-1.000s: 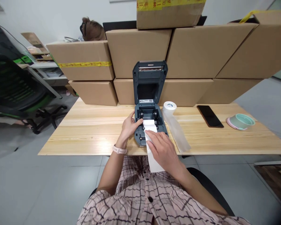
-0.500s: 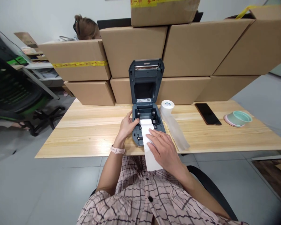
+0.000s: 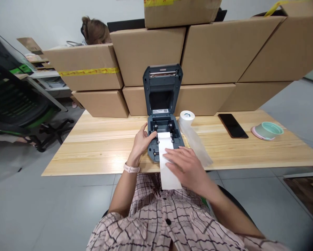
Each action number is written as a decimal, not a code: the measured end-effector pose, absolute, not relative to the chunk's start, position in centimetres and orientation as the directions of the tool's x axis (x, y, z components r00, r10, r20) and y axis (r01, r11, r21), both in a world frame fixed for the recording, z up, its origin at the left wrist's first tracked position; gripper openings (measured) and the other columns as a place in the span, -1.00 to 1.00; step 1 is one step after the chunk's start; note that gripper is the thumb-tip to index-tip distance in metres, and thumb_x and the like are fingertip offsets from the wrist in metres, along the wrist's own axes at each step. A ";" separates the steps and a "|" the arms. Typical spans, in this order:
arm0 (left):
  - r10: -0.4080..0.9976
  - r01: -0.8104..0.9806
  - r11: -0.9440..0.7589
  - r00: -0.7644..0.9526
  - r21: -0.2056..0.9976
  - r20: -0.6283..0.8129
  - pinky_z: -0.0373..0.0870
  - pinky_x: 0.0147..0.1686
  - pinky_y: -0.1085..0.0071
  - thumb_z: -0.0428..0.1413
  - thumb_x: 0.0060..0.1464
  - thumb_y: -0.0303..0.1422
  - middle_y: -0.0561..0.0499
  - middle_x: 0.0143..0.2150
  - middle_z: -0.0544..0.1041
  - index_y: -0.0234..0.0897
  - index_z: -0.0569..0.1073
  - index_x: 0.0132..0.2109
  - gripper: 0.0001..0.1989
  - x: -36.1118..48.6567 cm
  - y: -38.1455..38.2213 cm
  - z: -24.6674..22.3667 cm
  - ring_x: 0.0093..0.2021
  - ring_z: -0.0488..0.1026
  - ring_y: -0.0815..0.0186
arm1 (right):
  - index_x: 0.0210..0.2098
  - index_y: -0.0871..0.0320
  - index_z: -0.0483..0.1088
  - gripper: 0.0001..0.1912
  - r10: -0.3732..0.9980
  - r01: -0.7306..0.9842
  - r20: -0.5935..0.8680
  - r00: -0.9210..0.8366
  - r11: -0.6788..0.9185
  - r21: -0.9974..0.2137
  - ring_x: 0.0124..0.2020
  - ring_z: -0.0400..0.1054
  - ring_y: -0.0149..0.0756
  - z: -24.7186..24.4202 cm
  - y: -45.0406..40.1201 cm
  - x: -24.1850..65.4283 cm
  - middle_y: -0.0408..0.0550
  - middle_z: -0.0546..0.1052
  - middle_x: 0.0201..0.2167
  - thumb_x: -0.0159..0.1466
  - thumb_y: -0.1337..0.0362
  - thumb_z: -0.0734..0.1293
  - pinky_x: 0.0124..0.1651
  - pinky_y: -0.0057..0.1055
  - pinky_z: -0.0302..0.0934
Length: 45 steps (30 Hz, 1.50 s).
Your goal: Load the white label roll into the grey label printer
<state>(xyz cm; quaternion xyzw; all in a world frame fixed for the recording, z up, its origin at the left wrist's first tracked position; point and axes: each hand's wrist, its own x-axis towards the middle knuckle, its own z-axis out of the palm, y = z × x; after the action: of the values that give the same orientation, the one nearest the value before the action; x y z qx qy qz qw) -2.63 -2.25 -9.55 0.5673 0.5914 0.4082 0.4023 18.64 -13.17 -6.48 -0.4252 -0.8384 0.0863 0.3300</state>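
Observation:
A dark grey label printer (image 3: pixel 152 150) stands on the table with its lid (image 3: pixel 163 82) raised. White label paper (image 3: pixel 167 167) runs out of its bay and hangs over the table's front edge. My left hand (image 3: pixel 141 142) grips the printer's left side, thumb over the rim beside the paper and fingers along the outside. Over the paper lies my right hand (image 3: pixel 186 167), its fingers stretched out and slightly blurred. Whether all its fingertips touch the paper I cannot tell. A white roll (image 3: pixel 187 116) with a loose translucent strip (image 3: pixel 198 146) is right of the printer.
Stacked cardboard boxes (image 3: pixel 211 54) line the back of the wooden table (image 3: pixel 93 146). On the right lie a phone (image 3: pixel 233 126) and a mint-green round dish (image 3: pixel 268 130). A person's head (image 3: pixel 95 31) shows behind the boxes, and an office chair (image 3: pixel 12 101) stands at left.
My right hand has slid slightly to the right and down over the paper, uncovering more of it. My left hand keeps its hold on the printer's side.

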 end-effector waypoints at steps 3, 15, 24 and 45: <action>0.998 0.250 0.021 -0.059 0.968 -0.006 0.21 -0.34 0.43 0.27 0.15 -0.12 0.17 -0.42 0.25 -0.33 0.11 0.50 -0.09 -2.7 -4.4 -10.0 -0.40 0.26 0.39 | 0.22 -0.06 0.43 -0.66 0.778 0.569 0.550 -0.304 0.611 -0.550 0.24 0.43 -0.12 -2.4 -9.2 21.9 -0.05 0.56 0.22 0.49 0.16 0.27 0.28 0.03 0.32; 0.986 0.123 0.107 -0.137 0.987 -0.090 0.42 -0.28 0.37 0.13 0.26 0.03 -0.06 -0.18 0.53 -0.23 0.20 0.46 -0.23 -3.8 -11.7 -12.1 -0.26 0.48 0.29 | 0.29 0.12 0.37 -0.13 0.892 0.206 0.415 -0.177 0.446 -0.871 0.25 0.41 -0.12 3.5 10.1 20.8 -0.08 0.56 0.16 0.50 -0.23 -0.24 0.28 0.02 0.26; 0.991 -0.146 -0.062 -0.127 0.987 0.044 0.08 0.47 0.03 0.14 0.21 0.12 -0.24 0.52 0.16 -0.11 0.02 0.52 -0.09 -1.8 -10.4 -10.6 0.53 0.09 -0.01 | 0.34 -0.03 0.34 -0.51 0.784 0.553 0.413 -0.463 0.620 -0.557 0.52 0.04 -0.10 -5.5 -8.2 21.1 -0.04 0.30 0.45 0.56 0.02 0.05 0.52 0.19 -0.06; 0.985 -0.055 0.110 -0.125 0.992 -0.116 0.42 -0.31 0.42 0.27 0.14 0.00 0.00 -0.33 0.51 -0.27 0.49 -0.28 -0.61 -0.1 -16.9 -11.4 -0.34 0.43 0.36 | 0.32 0.01 0.30 -0.58 0.752 0.537 0.577 -0.320 0.645 -0.543 0.53 0.03 -0.17 -9.3 -8.8 19.6 -0.01 0.31 0.44 0.54 0.27 0.08 0.50 0.15 0.02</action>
<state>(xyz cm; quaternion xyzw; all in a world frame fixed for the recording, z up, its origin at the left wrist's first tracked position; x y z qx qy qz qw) -0.06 -16.87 -11.40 0.4257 0.5464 0.5136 0.5064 19.61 -8.81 -9.26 -0.4014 -0.8025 0.1271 0.4229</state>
